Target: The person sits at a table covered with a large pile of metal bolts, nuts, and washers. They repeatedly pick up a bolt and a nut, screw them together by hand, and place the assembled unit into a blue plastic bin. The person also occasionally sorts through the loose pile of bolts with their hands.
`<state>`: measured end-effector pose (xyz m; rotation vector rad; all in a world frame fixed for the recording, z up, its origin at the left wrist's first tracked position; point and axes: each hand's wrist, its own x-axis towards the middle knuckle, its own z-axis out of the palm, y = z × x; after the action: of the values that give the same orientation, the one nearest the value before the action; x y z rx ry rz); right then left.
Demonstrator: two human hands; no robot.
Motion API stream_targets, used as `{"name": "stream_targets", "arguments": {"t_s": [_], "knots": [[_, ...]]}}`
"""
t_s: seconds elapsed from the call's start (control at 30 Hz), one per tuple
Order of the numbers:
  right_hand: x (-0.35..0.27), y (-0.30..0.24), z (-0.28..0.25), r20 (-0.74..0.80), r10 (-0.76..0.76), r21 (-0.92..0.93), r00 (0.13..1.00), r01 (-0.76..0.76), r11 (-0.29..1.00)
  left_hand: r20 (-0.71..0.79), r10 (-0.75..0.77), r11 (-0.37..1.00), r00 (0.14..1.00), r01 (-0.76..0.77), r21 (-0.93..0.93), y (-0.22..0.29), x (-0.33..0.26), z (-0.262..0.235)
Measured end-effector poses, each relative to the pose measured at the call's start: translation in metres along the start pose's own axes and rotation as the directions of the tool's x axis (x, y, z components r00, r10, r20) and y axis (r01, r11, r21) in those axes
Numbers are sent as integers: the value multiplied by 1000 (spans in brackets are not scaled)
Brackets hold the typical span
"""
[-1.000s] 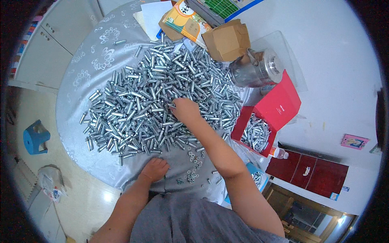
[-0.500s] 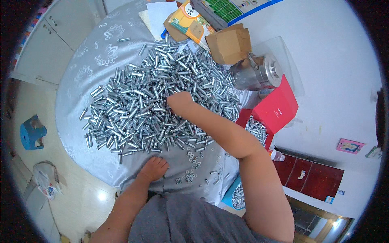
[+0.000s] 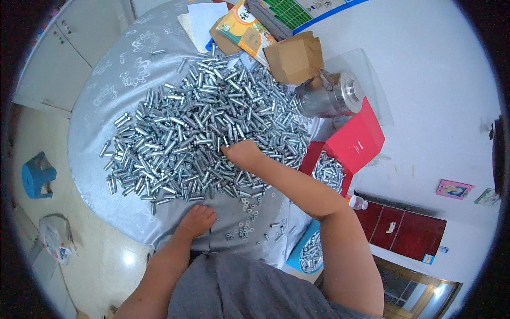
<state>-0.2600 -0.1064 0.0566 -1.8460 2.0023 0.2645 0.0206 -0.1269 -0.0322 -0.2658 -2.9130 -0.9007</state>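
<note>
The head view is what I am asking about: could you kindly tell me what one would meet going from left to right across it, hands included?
Blue plastic stool, left hand, right hand, blue bin, clear plastic bottle, pink-bordered picture.

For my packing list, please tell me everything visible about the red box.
The red box, apparently stiff card, stands open right of the metal pile, near the silvery jug. Its lid, with small pale print, tilts up. Many metal pieces lie inside. The right forearm hides part of it; contact is unclear.
</note>
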Motion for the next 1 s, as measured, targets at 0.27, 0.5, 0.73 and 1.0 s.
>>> {"name": "stream_targets", "arguments": {"t_s": [0.27,0.5,0.73,1.0], "knots": [[-16,4,16,-17,-11,22,1000,12,1000,-6,12,999,1000,-12,36,0,2,-5],[-44,0,16,-11,77,140,997,-74,987,115,-26,999,993,22,31,1,2,0],[-38,-8,10,-60,266,330,962,-233,915,123,-20,999,992,14,50,4,5,-10],[-8,-21,33,-25,509,366,861,-466,806,138,-13,1000,990,11,10,1,1,-2]]}}
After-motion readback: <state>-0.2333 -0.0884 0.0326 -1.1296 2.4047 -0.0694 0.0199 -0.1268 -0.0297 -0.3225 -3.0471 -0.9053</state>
